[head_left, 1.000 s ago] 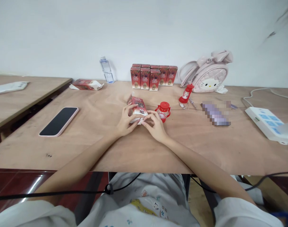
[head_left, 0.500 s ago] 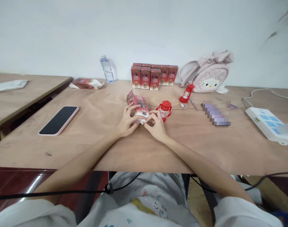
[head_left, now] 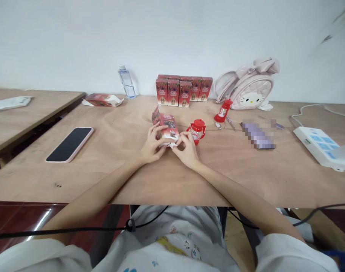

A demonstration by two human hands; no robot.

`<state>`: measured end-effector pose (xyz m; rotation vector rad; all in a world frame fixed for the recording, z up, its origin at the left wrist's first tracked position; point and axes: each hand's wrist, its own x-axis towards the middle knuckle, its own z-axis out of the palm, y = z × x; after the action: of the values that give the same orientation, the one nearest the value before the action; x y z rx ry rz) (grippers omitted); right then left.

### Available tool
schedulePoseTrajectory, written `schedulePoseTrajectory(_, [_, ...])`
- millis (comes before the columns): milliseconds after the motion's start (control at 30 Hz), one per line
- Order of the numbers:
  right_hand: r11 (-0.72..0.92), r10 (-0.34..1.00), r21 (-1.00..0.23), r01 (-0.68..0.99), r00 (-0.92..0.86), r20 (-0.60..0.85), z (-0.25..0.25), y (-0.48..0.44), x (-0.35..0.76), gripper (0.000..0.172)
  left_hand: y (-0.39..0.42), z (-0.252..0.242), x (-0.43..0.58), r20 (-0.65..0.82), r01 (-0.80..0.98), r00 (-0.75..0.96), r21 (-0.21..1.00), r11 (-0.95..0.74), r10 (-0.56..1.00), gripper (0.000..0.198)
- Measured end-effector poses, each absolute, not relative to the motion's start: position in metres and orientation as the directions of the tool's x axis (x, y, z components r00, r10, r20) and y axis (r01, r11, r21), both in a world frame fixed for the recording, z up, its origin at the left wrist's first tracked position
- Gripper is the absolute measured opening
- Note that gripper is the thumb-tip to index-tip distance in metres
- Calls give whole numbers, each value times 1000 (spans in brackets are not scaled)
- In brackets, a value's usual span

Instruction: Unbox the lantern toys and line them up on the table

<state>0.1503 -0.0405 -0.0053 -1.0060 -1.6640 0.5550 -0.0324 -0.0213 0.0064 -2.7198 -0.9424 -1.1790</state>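
Note:
Between my two hands lies a red printed gift box (head_left: 169,124), its far end flap standing up. My left hand (head_left: 153,145) wraps its fingers over the box's left side and near edge. With thumb and fingertips, my right hand (head_left: 187,151) pinches the white flap at the box's near end. Just beyond my right hand stands a small red lantern (head_left: 197,130) with a clear body and a wire handle. A second red lantern (head_left: 223,110) leans farther back to the right, with small metal bits beside it.
Several red boxes (head_left: 173,92) stand in rows by the wall. An open red box (head_left: 103,100) and a water bottle (head_left: 127,82) are at back left. A phone (head_left: 70,145) lies left. Right are a pink bag (head_left: 253,88), a blurred purple item (head_left: 257,135) and a power strip (head_left: 324,147).
The white flap at the near end of the box has shifted slightly under my right fingertips. Both hands keep nearly the same place; the view has tilted a little.

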Motion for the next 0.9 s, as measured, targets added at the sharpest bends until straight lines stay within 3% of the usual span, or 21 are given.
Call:
schedulePoseTrajectory(667, [525, 825, -769, 364, 6, 565, -6, -41, 148, 15, -21, 9, -30, 666, 508, 548, 216, -834, 506, 23])
schedulePoseTrajectory(900, [485, 841, -784, 387, 39, 540, -6, -43, 146, 14, -19, 10, -33, 642, 456, 567, 277, -846, 516, 25])
